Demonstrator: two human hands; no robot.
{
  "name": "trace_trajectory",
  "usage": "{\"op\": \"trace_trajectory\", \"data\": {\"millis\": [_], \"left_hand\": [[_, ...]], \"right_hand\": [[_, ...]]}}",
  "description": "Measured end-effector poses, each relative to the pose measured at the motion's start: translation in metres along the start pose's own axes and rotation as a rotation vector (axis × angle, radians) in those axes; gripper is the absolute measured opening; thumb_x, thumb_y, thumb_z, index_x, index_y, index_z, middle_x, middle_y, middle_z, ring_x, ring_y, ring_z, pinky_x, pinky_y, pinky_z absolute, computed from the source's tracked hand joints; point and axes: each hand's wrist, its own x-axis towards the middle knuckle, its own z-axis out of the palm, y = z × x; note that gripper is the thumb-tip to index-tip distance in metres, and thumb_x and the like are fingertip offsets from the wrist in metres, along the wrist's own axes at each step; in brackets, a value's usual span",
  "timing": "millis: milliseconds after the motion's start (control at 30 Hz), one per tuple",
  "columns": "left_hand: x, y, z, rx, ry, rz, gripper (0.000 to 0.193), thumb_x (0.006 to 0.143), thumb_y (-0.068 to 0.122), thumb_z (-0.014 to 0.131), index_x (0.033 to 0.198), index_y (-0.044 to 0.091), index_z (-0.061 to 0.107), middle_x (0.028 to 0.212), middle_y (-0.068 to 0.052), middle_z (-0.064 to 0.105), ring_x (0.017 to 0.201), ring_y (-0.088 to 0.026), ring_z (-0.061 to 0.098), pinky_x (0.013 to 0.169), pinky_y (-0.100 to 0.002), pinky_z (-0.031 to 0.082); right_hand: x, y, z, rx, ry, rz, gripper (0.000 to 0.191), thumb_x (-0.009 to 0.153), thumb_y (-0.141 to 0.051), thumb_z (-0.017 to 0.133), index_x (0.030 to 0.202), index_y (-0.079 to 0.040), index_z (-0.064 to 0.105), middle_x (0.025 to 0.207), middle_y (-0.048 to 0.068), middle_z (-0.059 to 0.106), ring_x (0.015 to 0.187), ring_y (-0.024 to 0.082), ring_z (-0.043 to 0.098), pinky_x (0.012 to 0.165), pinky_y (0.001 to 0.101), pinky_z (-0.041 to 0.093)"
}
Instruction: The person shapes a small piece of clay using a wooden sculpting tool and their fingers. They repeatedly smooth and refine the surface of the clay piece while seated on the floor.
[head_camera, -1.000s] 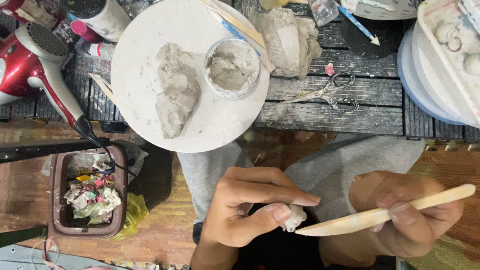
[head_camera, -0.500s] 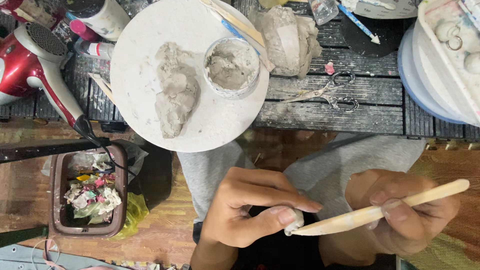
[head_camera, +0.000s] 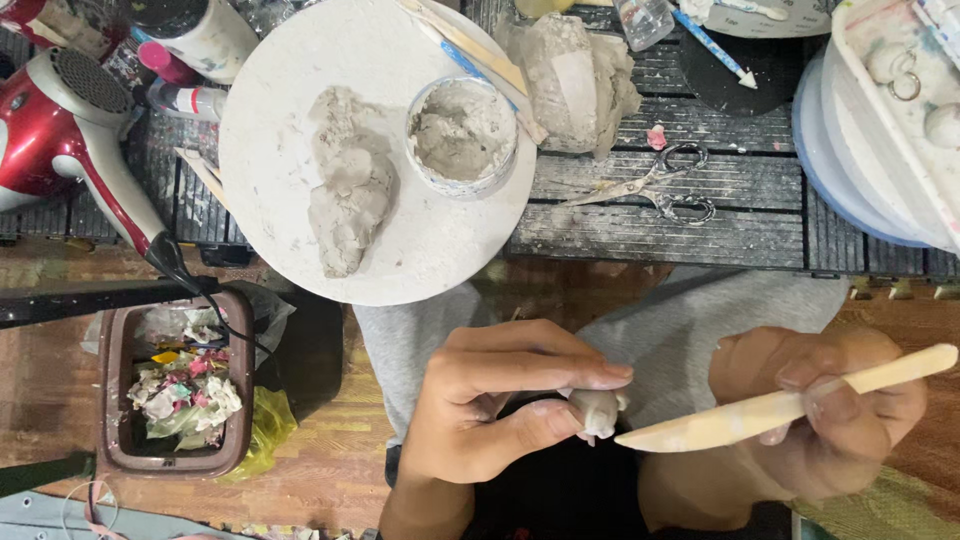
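- Left hand (head_camera: 490, 405): thumb and fingertips pinch a small pale clay piece (head_camera: 598, 410), held over the lap well below the round white board (head_camera: 280, 200).
- Right hand (head_camera: 820, 410): fingers clenched around a flat wooden modelling tool (head_camera: 780, 408); the tool's pointed end lies just beside the clay piece, lower right of it. Whether tip and clay touch cannot be told.
- Round white board: rests on the dark slatted table (head_camera: 700, 225) and overhangs its near edge.
- Grey clay lump (head_camera: 345, 195): lies on the board, left of centre.
- Small cup of grey clay slurry (head_camera: 462, 135): stands on the board's right part, just beside the lump.
- Larger wrapped clay mass (head_camera: 575, 80): on the table, touching the board's right rim.
- Scissors (head_camera: 655, 185): lie flat on the table, right of the board.
- Red hair dryer (head_camera: 70, 130): left of the board.
- Brown bin of scraps (head_camera: 112, 400): on the floor, below and left of the board.
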Motion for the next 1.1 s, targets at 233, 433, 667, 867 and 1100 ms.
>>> {"op": "trace_trajectory", "data": {"millis": [233,433,667,867,1100], "left_hand": [[-0.002,-0.001,-0.003,0.026,-0.018,0.014,0.029,0.107,0.021,0.074,0.119,-0.005,0.074,0.114,-0.024,0.076,0.101,-0.028,0.078,0.087,-0.031,0.063],[-0.002,-0.004,-0.003,0.01,-0.01,0.02,0.029,0.107,0.02,0.075,0.121,-0.005,0.073,0.114,-0.024,0.075,0.103,-0.029,0.078,0.087,-0.032,0.064],[-0.001,-0.002,-0.003,-0.017,-0.013,-0.014,0.03,0.105,0.021,0.073,0.12,-0.005,0.074,0.116,-0.024,0.075,0.094,-0.026,0.078,0.078,-0.031,0.065],[-0.001,-0.001,-0.003,-0.034,0.02,-0.022,0.032,0.104,0.021,0.075,0.12,-0.007,0.073,0.116,-0.024,0.074,0.093,-0.025,0.078,0.077,-0.03,0.066],[0.002,-0.008,-0.003,-0.063,0.063,-0.01,0.033,0.103,0.022,0.077,0.12,-0.005,0.074,0.113,-0.024,0.074,0.094,-0.026,0.078,0.076,-0.03,0.066]], "right_hand": [[0.002,0.008,0.017,0.007,0.036,-0.114,0.011,0.089,-0.004,0.063,0.088,0.007,0.062,0.06,0.016,0.062,0.036,0.012,0.054,0.033,0.0241,0.045],[0.0,0.002,0.021,-0.165,-0.024,-0.079,0.014,0.088,-0.006,0.06,0.088,0.008,0.062,0.062,0.016,0.061,0.04,0.014,0.051,0.035,0.0255,0.044],[0.013,0.0,0.021,0.226,-0.154,-0.001,0.013,0.097,-0.007,0.057,0.098,0.005,0.061,0.054,0.008,0.06,0.037,0.013,0.052,0.038,0.0294,0.041],[0.024,0.001,0.035,0.159,-0.261,-0.009,0.025,0.106,-0.023,0.058,0.105,0.002,0.058,0.06,0.005,0.057,0.046,0.011,0.052,0.037,0.0259,0.041],[0.017,0.017,0.041,0.167,-0.171,-0.067,0.021,0.102,-0.02,0.063,0.109,0.0,0.057,0.065,0.001,0.058,0.055,0.01,0.055,0.044,0.0258,0.039]]}}
